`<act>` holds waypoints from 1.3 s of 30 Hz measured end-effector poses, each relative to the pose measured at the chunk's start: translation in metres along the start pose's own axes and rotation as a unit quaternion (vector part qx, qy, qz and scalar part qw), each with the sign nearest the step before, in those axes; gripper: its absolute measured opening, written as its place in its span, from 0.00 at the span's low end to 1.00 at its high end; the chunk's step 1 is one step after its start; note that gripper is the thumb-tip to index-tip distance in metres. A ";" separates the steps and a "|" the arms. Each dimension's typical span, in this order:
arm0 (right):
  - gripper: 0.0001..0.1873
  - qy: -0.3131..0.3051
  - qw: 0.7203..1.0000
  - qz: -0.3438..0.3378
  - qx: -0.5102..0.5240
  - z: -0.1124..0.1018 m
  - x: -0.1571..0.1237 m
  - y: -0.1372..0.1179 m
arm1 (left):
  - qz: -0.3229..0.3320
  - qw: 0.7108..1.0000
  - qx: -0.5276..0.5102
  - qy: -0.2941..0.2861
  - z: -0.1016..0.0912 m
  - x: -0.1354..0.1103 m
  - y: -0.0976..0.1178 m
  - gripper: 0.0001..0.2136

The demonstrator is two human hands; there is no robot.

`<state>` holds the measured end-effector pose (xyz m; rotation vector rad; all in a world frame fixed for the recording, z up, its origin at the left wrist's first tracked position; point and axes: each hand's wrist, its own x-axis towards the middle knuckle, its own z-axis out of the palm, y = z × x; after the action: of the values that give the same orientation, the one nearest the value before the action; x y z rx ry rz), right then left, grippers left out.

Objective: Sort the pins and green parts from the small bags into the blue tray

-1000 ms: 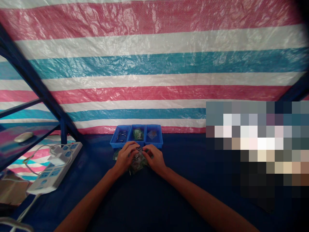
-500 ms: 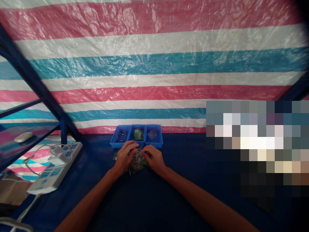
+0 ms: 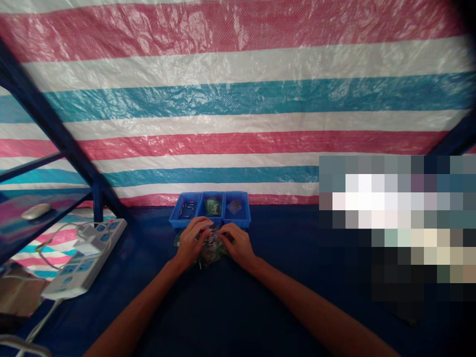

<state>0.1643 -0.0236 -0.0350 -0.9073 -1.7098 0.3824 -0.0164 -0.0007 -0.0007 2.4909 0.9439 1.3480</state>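
My left hand (image 3: 190, 244) and my right hand (image 3: 240, 245) face each other over a small heap on the dark blue table. Clear plastic bags (image 3: 210, 256) and short, shiny metal pins (image 3: 211, 238) make up the heap. The left fingers curl with the thumb opposite, at the heap's left side. On the right, thumb and fingertips pinch together at the edge of the pins. What either hand grips is too small to make out. Just behind stand three joined blue bins: the left bin (image 3: 180, 213) holds loose pins, the middle bin (image 3: 212, 193) and the right bin (image 3: 241, 216) small bags.
A white power strip (image 3: 72, 277) with plugs and cables lies on the left. Beyond it, a pale computer mouse (image 3: 36, 211) rests on a shelf by a blue metal frame (image 3: 97, 201). A striped tarpaulin (image 3: 223, 144) hangs behind. The right side is pixelated.
Both hands stay almost in the same place over the heap, with hardly any finger movement visible. Bins and bags look unchanged. The pixelated patch at right differs slightly.
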 end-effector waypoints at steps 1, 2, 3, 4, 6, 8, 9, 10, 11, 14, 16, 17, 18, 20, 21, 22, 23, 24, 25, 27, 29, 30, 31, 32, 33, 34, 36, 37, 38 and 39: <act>0.06 0.000 1.000 0.001 -0.002 0.000 0.000 0.000 | 0.000 1.000 -0.001 -0.003 0.000 0.000 -0.001 0.08; 0.06 0.001 1.000 0.002 -0.003 0.000 0.000 0.000 | 0.001 1.000 -0.003 -0.007 0.000 0.000 -0.001 0.08; 0.06 0.003 1.000 0.004 -0.004 0.000 0.000 0.001 | 0.001 1.000 -0.005 -0.012 0.000 0.000 -0.001 0.08; 0.06 0.004 1.000 0.006 -0.004 0.000 0.000 0.001 | 0.000 1.000 -0.006 -0.017 0.000 0.000 0.000 0.08; 0.06 0.003 1.000 0.011 -0.005 0.000 0.000 0.002 | -0.005 1.000 -0.010 -0.023 -0.001 0.000 0.002 0.09; 0.07 0.003 1.000 0.013 -0.006 0.000 0.001 0.002 | -0.011 1.000 -0.009 -0.026 -0.002 0.001 0.005 0.10; 0.07 0.003 1.000 0.012 -0.007 0.000 0.001 0.002 | -0.014 1.000 -0.008 -0.025 -0.003 0.001 0.006 0.10; 0.07 0.004 1.000 0.012 -0.008 0.000 0.001 0.002 | -0.015 1.000 -0.006 -0.023 -0.003 0.001 0.007 0.10; 0.08 0.003 1.000 0.011 -0.008 0.000 0.001 0.002 | -0.015 1.000 -0.005 -0.021 -0.003 0.001 0.008 0.10; 0.09 0.005 1.000 0.010 -0.012 0.000 0.001 0.002 | -0.020 1.000 -0.001 -0.020 -0.004 0.001 0.009 0.08; 0.10 0.007 1.000 0.009 -0.016 -0.001 0.001 0.002 | -0.020 1.000 0.000 -0.021 -0.004 0.002 0.010 0.07; 0.11 0.009 1.000 0.010 -0.019 -0.001 0.001 0.002 | -0.016 1.000 0.000 -0.022 -0.004 0.002 0.010 0.07; 0.11 0.011 1.000 0.011 -0.023 0.000 0.001 0.002 | -0.010 1.000 -0.002 -0.022 -0.004 0.002 0.011 0.07; 0.12 0.013 0.999 0.011 -0.029 0.000 0.001 0.002 | 0.004 1.000 -0.006 -0.021 -0.004 0.003 0.011 0.06; 0.12 0.014 0.999 0.010 -0.031 0.000 0.001 0.002 | 0.009 1.000 -0.008 -0.019 -0.004 0.003 0.011 0.06; 0.12 0.014 0.999 0.008 -0.032 0.000 0.001 0.002 | 0.011 1.000 -0.009 -0.016 -0.003 0.003 0.011 0.06; 0.12 0.014 0.999 0.007 -0.032 0.000 0.001 0.002 | 0.011 1.000 -0.009 -0.015 -0.003 0.003 0.011 0.06; 0.12 0.013 0.999 0.006 -0.032 0.000 0.001 0.003 | 0.010 1.000 -0.009 -0.014 -0.003 0.003 0.010 0.06; 0.12 0.012 0.999 0.006 -0.033 0.000 0.000 0.003 | 0.009 1.000 -0.009 -0.013 -0.002 0.002 0.010 0.05; 0.13 0.014 0.999 0.009 -0.034 0.000 0.000 0.004 | 0.007 1.000 -0.006 -0.012 -0.001 0.002 0.008 0.05; 0.13 0.018 0.999 0.013 -0.035 0.000 0.000 0.005 | 0.004 1.000 -0.002 -0.013 0.000 0.001 0.006 0.06; 0.13 0.020 0.999 0.015 -0.035 0.000 0.000 0.005 | 0.001 1.000 0.000 -0.015 0.001 0.001 0.006 0.06; 0.13 0.022 0.999 0.015 -0.035 0.000 0.000 0.004 | -0.003 1.000 0.003 -0.019 0.001 0.001 0.005 0.07; 0.13 0.022 0.999 0.015 -0.035 0.000 0.000 0.004 | -0.006 1.000 0.006 -0.023 0.001 0.002 0.005 0.07; 0.13 0.023 0.999 0.014 -0.035 0.000 0.001 0.004 | -0.009 1.000 0.008 -0.026 0.001 0.002 0.005 0.07; 0.13 0.024 0.999 0.013 -0.035 0.000 0.001 0.003 | -0.011 0.999 0.010 -0.029 0.000 0.003 0.005 0.07; 0.13 0.028 0.999 0.012 -0.035 -0.001 0.001 0.002 | -0.016 0.999 0.012 -0.029 0.000 0.004 0.005 0.06; 0.13 0.028 0.999 0.013 -0.035 -0.001 0.001 0.002 | -0.019 0.999 0.013 -0.030 -0.001 0.004 0.005 0.05; 0.13 0.029 0.999 0.013 -0.035 -0.001 0.002 0.002 | -0.021 0.999 0.014 -0.030 -0.001 0.004 0.005 0.05; 0.13 0.031 0.999 0.013 -0.035 -0.001 0.002 0.002 | -0.022 0.999 0.014 -0.031 -0.001 0.004 0.005 0.05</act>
<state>0.1656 -0.0216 -0.0346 -0.9837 -1.6651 0.3104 -0.0132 -0.0021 0.0050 2.5010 1.0058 1.2456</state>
